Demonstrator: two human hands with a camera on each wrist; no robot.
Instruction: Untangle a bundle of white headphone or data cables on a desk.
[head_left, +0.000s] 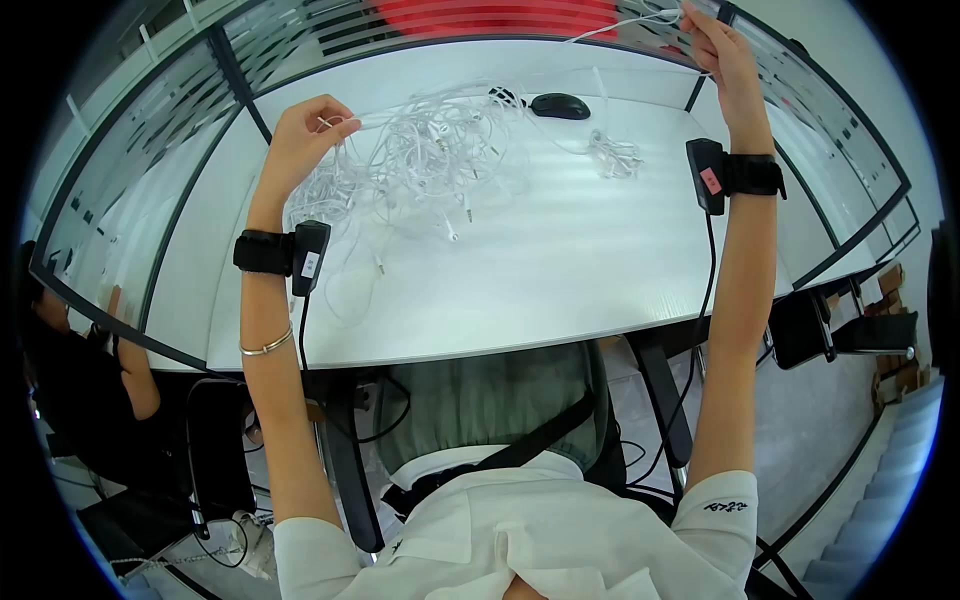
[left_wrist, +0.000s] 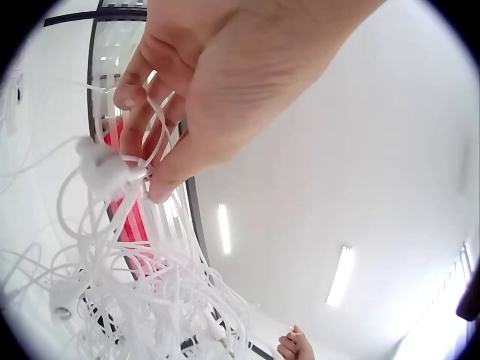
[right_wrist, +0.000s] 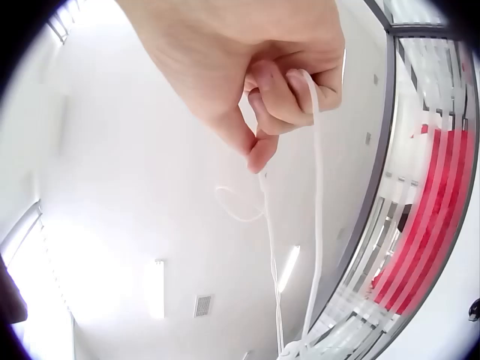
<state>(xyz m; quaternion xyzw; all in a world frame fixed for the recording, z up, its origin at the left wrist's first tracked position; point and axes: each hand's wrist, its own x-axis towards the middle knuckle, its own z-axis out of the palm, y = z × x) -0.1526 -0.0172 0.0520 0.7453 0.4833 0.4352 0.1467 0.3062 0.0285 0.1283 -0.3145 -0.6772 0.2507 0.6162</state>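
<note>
A large tangle of white earphone cables (head_left: 435, 145) lies on the white table, its left part rising toward the left hand (head_left: 305, 140). In the left wrist view, the left hand (left_wrist: 232, 82) pinches white cable between thumb and fingers, with a white earphone piece (left_wrist: 105, 169) beside the fingertips and the tangle (left_wrist: 157, 300) hanging below. Raised high at the far right, the right hand (head_left: 728, 70) holds a white cable (head_left: 615, 27). In the right wrist view, the right hand (right_wrist: 255, 67) has curled fingers, with white cable strands (right_wrist: 317, 195) running down from them.
A black mouse (head_left: 560, 106) sits at the back of the table, and a smaller white cable bundle (head_left: 615, 157) lies to its right. A framed glass partition (head_left: 230, 65) surrounds the table (head_left: 480, 300). Another person (head_left: 90, 390) is at the far left.
</note>
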